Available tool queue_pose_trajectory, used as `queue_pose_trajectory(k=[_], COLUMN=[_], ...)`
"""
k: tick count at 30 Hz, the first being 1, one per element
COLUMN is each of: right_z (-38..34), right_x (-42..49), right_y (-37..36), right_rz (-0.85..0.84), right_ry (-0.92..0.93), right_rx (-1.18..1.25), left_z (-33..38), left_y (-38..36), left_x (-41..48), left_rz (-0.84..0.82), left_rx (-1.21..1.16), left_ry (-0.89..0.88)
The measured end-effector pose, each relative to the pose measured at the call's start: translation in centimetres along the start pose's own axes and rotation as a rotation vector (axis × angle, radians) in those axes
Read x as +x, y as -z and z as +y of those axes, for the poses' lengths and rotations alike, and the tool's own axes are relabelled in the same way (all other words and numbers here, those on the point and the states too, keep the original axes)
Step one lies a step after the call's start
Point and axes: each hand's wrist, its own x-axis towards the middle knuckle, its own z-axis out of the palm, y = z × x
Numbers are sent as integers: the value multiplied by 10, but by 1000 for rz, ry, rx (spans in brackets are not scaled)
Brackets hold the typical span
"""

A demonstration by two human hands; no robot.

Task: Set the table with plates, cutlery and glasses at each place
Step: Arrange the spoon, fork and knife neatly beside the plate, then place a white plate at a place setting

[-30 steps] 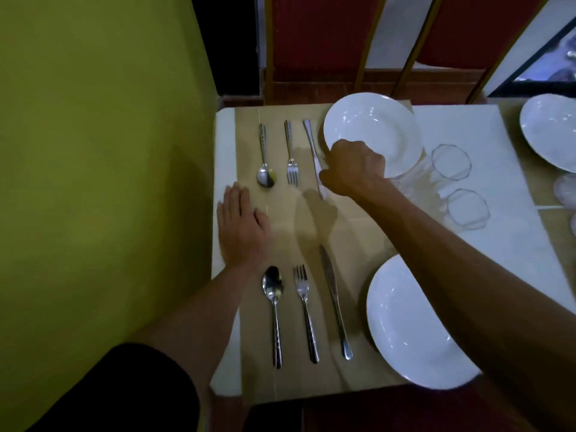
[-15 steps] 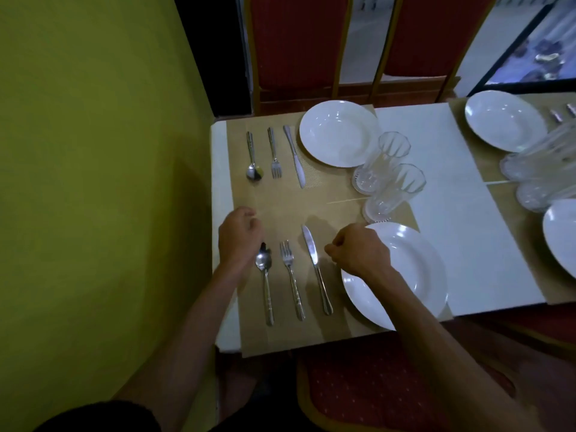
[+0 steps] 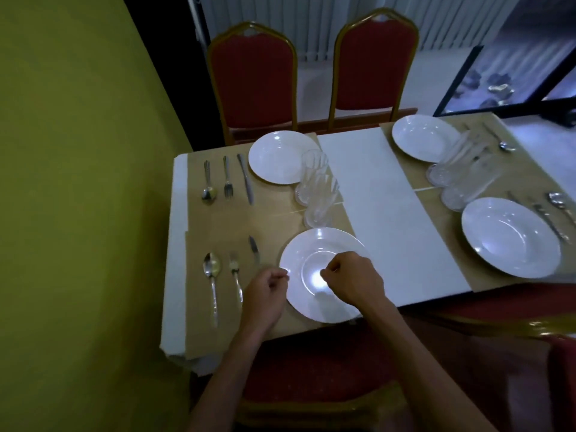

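Observation:
A near white plate (image 3: 314,243) lies on the brown placemat (image 3: 274,219), with a spoon (image 3: 212,269), fork (image 3: 234,271) and knife (image 3: 254,247) to its left. My left hand (image 3: 268,291) is curled shut beside the plate's left rim and hides the knife's handle. My right hand (image 3: 353,282) is curled shut over the plate's middle, nothing visible in it. Two clear glasses (image 3: 313,171) (image 3: 321,199) stand between this plate and the far plate (image 3: 276,157), which has its own spoon (image 3: 208,183), fork (image 3: 227,179) and knife (image 3: 245,179).
Two more plates (image 3: 425,137) (image 3: 511,236), glasses (image 3: 452,169) and cutlery (image 3: 559,201) sit at the right end. Red chairs (image 3: 254,79) (image 3: 375,63) stand across the table; another red seat (image 3: 311,369) is below my arms. A yellow wall (image 3: 78,182) borders the left.
My left hand moved right from the spoon to the knife's handle. My right hand shifted from the plate's left rim onto its middle. The view pulled back and up.

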Motion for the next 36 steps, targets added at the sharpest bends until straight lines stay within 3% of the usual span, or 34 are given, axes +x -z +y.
queue_pose_trajectory(k=[11, 18, 25, 36], right_z=[163, 253, 281, 356], right_x=[-29, -38, -13, 47], right_y=[87, 133, 153, 216], right_rz=[68, 192, 244, 266], right_ry=[-5, -122, -154, -314], right_rx=[138, 200, 270, 147], left_z=[64, 98, 108, 127], left_y=[-165, -252, -278, -320], left_x=[-62, -78, -59, -15], left_rz=[-127, -325, -382, -486], left_rx=[45, 50, 102, 100], left_ry=[-27, -61, -41, 50])
